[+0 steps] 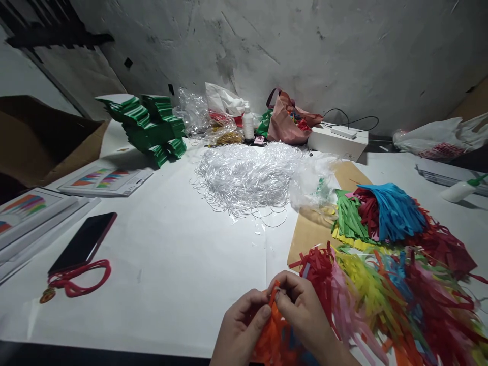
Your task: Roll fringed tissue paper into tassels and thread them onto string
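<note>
At the near edge of the white table (163,264), my left hand (240,325) and my right hand (301,310) meet over a bundle of orange fringed paper (272,338). Both hands are closed on it, thumbs and fingers pinching an orange strip between them. Right beside my right hand lies a heap of fringed paper strips (392,295) in red, pink, yellow, green and blue.
A pile of clear white plastic strips (247,175) lies mid-table. Behind it are stacked green folded paper (152,124), a white bottle (248,123), bags and a white box (337,142). A phone (84,241) with a red cord and printed sheets (104,180) lie left.
</note>
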Tool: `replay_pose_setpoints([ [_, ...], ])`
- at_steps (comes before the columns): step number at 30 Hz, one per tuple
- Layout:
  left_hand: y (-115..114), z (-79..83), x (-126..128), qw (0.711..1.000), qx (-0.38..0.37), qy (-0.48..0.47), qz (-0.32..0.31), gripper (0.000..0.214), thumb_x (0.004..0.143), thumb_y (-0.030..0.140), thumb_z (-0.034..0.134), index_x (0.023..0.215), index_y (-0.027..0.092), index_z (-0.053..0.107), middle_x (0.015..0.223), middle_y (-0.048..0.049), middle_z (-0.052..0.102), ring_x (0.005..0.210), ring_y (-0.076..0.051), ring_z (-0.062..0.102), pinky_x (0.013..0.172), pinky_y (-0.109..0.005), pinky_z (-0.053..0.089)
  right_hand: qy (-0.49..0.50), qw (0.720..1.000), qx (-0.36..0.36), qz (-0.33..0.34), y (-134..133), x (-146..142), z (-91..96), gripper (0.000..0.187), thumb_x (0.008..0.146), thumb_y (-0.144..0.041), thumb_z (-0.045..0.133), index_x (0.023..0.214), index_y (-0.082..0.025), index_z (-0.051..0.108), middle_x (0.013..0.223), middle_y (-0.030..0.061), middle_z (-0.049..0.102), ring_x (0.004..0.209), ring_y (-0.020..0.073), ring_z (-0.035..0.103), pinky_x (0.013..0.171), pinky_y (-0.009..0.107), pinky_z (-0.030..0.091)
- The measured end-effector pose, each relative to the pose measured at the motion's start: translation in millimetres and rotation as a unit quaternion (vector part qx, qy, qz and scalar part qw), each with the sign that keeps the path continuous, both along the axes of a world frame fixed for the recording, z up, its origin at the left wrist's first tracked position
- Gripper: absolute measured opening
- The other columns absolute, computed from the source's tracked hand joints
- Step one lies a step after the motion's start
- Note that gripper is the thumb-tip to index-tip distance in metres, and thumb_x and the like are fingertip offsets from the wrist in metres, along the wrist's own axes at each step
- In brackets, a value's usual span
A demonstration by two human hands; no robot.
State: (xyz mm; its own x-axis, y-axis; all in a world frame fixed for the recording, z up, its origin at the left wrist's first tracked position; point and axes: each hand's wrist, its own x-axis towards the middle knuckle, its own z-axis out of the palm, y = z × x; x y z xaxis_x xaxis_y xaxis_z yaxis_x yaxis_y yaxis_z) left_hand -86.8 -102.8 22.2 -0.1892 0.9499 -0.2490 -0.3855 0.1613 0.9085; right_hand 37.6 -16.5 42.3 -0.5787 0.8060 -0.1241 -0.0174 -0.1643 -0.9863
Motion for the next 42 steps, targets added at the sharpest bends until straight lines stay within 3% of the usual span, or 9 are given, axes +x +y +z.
replay_pose_setpoints([
  [4, -1, -1.9, 2, 0.984, 0.055, 0.169, 0.007, 0.02, 0.089, 0.041, 0.068, 0.089, 0.023, 0.077, 0.086, -0.0039, 0.07, 0.083, -0.02, 0.063, 0.078, -0.028, 0.052, -0.096, 0.988, 0.122, -0.001, 0, -1, -7.4, 0.008, 0.075, -0.016, 0.051, 0.069, -0.019, 0.055, 0.061, -0.005, 0.047, 0.056, 0.0113, 0.039, 0.053, 0.024, 0.027],
  [7, -2, -5.2, 4, 0.977, 0.071, 0.197, 0.043, 0.021, 0.088, 0.042, 0.069, 0.086, 0.024, 0.078, 0.081, -0.0031, 0.07, 0.078, -0.019, 0.063, 0.074, -0.025, 0.051, -0.135, 0.967, 0.215, -0.024, 0, -1, -12.2, 0.019, 0.085, -0.019, 0.05, 0.066, -0.02, 0.049, 0.062, -0.0043, 0.047, 0.058, 0.012, 0.041, 0.055, 0.026, 0.027],
  [11, -1, -10.0, 3, 0.994, 0.003, 0.055, 0.09, 0.026, 0.079, 0.046, 0.078, 0.082, 0.02, 0.077, 0.079, -0.0037, 0.072, 0.077, -0.021, 0.066, 0.076, -0.029, 0.055, -0.126, 0.972, 0.195, 0.028, 1, 5, -9.0, 0.018, 0.098, -0.032, 0.05, 0.093, -0.02, 0.062, 0.077, -0.0001, 0.06, 0.069, 0.0152, 0.054, 0.061, 0.025, 0.037],
  [15, 1, -10.3, 0, 0.989, -0.049, -0.015, 0.139, 0.031, 0.068, 0.047, 0.086, 0.081, 0.02, 0.077, 0.079, -0.0034, 0.075, 0.077, -0.022, 0.069, 0.079, -0.031, 0.057, -0.136, 0.963, 0.229, 0.045, 0, 14, -3.9, 0.033, 0.105, -0.036, 0.038, 0.082, -0.021, 0.056, 0.078, 0.0017, 0.062, 0.074, 0.0165, 0.056, 0.068, 0.027, 0.039],
  [24, -1, -4.7, -1, 0.991, -0.001, 0.063, 0.114, 0.023, 0.076, 0.044, 0.081, 0.081, 0.022, 0.078, 0.08, -0.0026, 0.072, 0.081, -0.02, 0.066, 0.076, -0.026, 0.054, -0.183, 0.929, 0.314, 0.063, -8, 13, 0.4, 0.034, 0.105, -0.031, 0.036, 0.074, -0.022, 0.045, 0.07, 0.0003, 0.056, 0.063, 0.0153, 0.051, 0.059, 0.027, 0.035],
  [33, -4, -1.2, 2, 0.974, 0.067, 0.195, 0.098, 0.016, 0.085, 0.04, 0.073, 0.083, 0.024, 0.079, 0.083, -0.0054, 0.071, 0.081, -0.023, 0.065, 0.077, -0.03, 0.053, -0.16, 0.936, 0.309, 0.051, -8, 10, -5.2, 0.028, 0.104, -0.042, 0.04, 0.09, -0.022, 0.054, 0.078, 0.0013, 0.06, 0.066, 0.0166, 0.055, 0.06, 0.027, 0.038],
  [36, -3, 0.4, -3, 0.976, 0.067, 0.194, 0.069, 0.015, 0.084, 0.039, 0.073, 0.089, 0.025, 0.079, 0.091, -0.0068, 0.073, 0.089, -0.025, 0.067, 0.082, -0.032, 0.054, -0.165, 0.937, 0.303, 0.048, -9, 9, -7.0, 0.027, 0.105, -0.034, 0.037, 0.085, -0.022, 0.051, 0.078, 0.0015, 0.06, 0.069, 0.0167, 0.056, 0.062, 0.027, 0.039],
  [39, -1, 2.4, -9, 0.978, 0.05, 0.18, 0.095, 0.022, 0.083, 0.037, 0.075, 0.101, 0.026, 0.078, 0.095, -0.0063, 0.073, 0.092, -0.025, 0.067, 0.082, -0.031, 0.055, -0.153, 0.946, 0.279, 0.06, -11, 8, -5.1, 0.025, 0.105, -0.032, 0.038, 0.088, -0.022, 0.053, 0.082, 0.0023, 0.062, 0.073, 0.0167, 0.058, 0.066, 0.027, 0.04],
  [42, 3, 1.6, -9, 0.978, 0.085, 0.167, 0.093, 0.013, 0.085, 0.035, 0.074, 0.088, 0.024, 0.078, 0.084, -0.0042, 0.07, 0.082, -0.021, 0.065, 0.073, -0.026, 0.054, -0.143, 0.948, 0.277, 0.057, -13, 7, -2.5, 0.024, 0.104, -0.031, 0.04, 0.085, -0.022, 0.053, 0.078, 0.001, 0.059, 0.069, 0.0158, 0.055, 0.064, 0.026, 0.039],
])
